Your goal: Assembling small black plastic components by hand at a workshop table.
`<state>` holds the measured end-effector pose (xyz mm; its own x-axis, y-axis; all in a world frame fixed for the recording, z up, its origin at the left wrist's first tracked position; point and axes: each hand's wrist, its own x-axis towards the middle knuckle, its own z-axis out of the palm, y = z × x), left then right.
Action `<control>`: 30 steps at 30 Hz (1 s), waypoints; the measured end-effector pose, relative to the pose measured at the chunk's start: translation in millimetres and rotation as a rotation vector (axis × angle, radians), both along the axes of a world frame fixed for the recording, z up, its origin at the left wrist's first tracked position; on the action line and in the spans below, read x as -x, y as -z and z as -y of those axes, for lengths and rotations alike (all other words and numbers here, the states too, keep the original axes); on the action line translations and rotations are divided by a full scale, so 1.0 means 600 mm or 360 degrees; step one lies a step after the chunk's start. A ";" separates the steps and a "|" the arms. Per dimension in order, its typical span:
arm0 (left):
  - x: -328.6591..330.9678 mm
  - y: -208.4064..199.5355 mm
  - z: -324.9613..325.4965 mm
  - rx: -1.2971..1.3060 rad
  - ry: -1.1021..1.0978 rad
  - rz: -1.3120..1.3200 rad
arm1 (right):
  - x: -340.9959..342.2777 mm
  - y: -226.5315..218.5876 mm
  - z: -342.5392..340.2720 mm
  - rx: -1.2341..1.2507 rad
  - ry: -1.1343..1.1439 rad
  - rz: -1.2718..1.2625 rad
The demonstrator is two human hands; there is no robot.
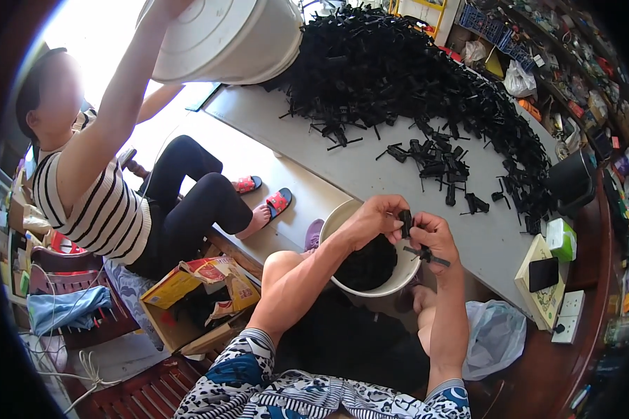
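Note:
My left hand (379, 220) and my right hand (436, 241) are close together above a white bucket (374, 294). Between them is a small black plastic part (406, 223) with a flat, narrow piece sticking out below my right fingers. My left fingertips pinch its upper end, while the right fingers close around its other side. Its exact kind is too small to make out. Black pieces (370, 269) lie inside the bucket. On the grey table (314, 157) ahead spreads a large heap of similar black parts (398, 70), with some loose ones (433, 160) nearer me.
At the left, a seated person (98, 188) in a striped top reaches up to a large white tub (230, 42), tipped beside the heap. An open carton (168, 286) stands left of my knee. A phone (544, 275), power strip (569, 315) and plastic bag (493, 342) are at right.

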<state>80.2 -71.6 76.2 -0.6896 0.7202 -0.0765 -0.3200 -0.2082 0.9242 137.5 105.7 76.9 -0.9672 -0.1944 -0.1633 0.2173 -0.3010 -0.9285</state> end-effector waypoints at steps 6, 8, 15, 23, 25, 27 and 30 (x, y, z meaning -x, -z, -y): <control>-0.009 -0.023 0.001 0.0110 0.0033 -0.0148 | -0.003 0.015 0.002 -0.0231 0.0008 -0.0036; -0.011 -0.028 0.000 0.0113 0.0000 -0.0190 | -0.005 0.010 0.005 -0.0268 0.0032 -0.0063; -0.014 0.002 -0.018 0.0185 -0.0236 -0.0202 | -0.004 0.019 0.017 -0.0912 0.0293 -0.0368; -0.024 0.005 -0.029 0.0342 -0.0525 -0.0419 | -0.008 0.000 0.043 -0.1068 0.0421 -0.0472; -0.031 0.004 -0.036 0.0386 -0.0663 -0.0600 | -0.007 0.011 0.042 -0.1119 0.0473 -0.0514; -0.035 0.008 -0.041 0.0394 -0.0740 -0.0675 | -0.010 0.009 0.050 -0.1163 0.0513 -0.0542; -0.033 0.034 -0.048 0.0341 -0.0850 -0.0728 | -0.012 0.000 0.057 -0.1204 0.0546 -0.0496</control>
